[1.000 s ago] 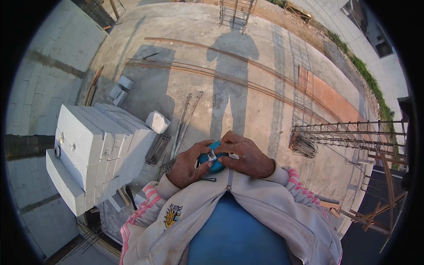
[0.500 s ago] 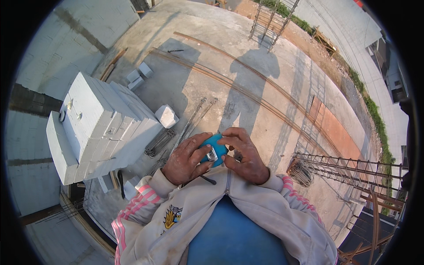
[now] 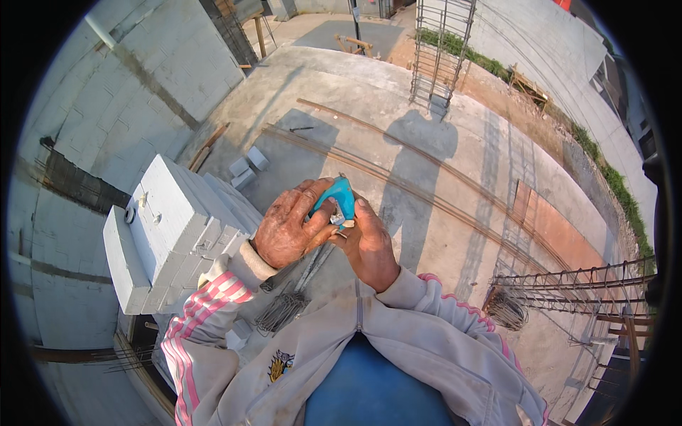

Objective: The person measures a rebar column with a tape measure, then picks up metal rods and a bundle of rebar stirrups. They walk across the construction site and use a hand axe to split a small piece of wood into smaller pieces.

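In front of my chest, both hands hold up a small turquoise hand-sized tool [image 3: 342, 190] with a curved body and a pale silvery part at its lower side. Its exact kind does not show. My left hand [image 3: 285, 231] wraps its left side, with a finger and the thumb at the silvery part. My right hand [image 3: 371, 245] grips it from the right and below, its fingers partly hidden behind the tool.
A stack of white blocks [image 3: 181, 234] stands at the left by a block wall [image 3: 142, 92]. Long thin bars [image 3: 405, 183] lie across the concrete floor. To the right are a reddish board [image 3: 558, 226] and a rebar cage [image 3: 582, 280]; bent steel [image 3: 280, 312] lies near my left sleeve.
Both hands and the turquoise tool have risen and tilted, so its curved side shows more. My right fingers have shifted lower around it. The view has tipped up toward the far side.
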`<action>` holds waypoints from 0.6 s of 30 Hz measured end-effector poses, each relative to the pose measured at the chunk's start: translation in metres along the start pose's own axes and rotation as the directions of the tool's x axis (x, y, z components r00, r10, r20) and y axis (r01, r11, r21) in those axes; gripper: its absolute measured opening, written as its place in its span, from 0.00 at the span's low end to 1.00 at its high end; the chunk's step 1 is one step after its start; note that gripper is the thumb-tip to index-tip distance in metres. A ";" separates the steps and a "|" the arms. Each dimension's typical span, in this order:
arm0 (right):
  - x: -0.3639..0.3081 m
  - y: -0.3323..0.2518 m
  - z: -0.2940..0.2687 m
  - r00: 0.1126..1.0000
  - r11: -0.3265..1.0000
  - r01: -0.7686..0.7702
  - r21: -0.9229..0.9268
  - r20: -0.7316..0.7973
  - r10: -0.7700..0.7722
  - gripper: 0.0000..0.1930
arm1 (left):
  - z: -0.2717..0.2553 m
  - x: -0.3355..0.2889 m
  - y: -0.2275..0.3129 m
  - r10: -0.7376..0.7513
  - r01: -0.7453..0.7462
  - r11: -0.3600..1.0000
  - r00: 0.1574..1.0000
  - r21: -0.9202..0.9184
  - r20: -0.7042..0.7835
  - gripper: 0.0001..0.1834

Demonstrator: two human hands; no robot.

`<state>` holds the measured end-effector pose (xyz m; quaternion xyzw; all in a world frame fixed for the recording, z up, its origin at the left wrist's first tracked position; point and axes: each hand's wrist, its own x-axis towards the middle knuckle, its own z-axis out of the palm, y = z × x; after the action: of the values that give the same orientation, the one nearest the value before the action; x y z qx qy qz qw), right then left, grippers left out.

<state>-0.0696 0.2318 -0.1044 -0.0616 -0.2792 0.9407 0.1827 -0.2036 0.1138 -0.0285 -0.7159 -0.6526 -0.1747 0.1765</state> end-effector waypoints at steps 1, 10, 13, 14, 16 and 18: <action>0.003 0.001 -0.003 1.000 0.998 -0.015 0.056 0.025 0.013 0.30 | 0.001 0.004 -0.001 0.004 -0.005 1.000 1.000 0.004 0.020 0.27; -0.007 0.018 -0.054 0.873 0.877 -0.474 0.075 -0.088 0.479 0.26 | 0.046 -0.037 0.001 -0.338 0.310 0.872 0.941 -0.380 -0.009 0.21; -0.015 0.014 -0.087 0.783 0.750 -0.622 -0.224 -0.211 0.586 0.21 | 0.090 -0.066 0.027 -0.769 0.390 0.271 0.638 -0.880 0.046 0.19; -0.015 0.011 -0.097 0.790 0.757 -0.612 -0.229 -0.227 0.569 0.19 | 0.098 -0.081 0.034 -0.837 0.324 0.032 0.526 -0.945 0.153 0.19; -0.014 0.006 -0.113 0.817 0.724 -0.577 -0.377 -0.283 0.503 0.17 | 0.113 -0.100 0.043 -0.835 0.108 -0.449 0.304 -0.887 0.459 0.21; -0.016 0.001 -0.120 0.828 0.565 -0.560 -0.606 -0.379 0.414 0.17 | 0.118 -0.116 0.051 -0.794 -0.150 -0.581 0.320 -0.800 0.517 0.23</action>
<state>-0.0294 0.2857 -0.2052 -0.2915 -0.5634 0.7671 -0.0959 -0.1605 0.0644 -0.1891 0.0078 -0.3791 -0.8560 -0.3516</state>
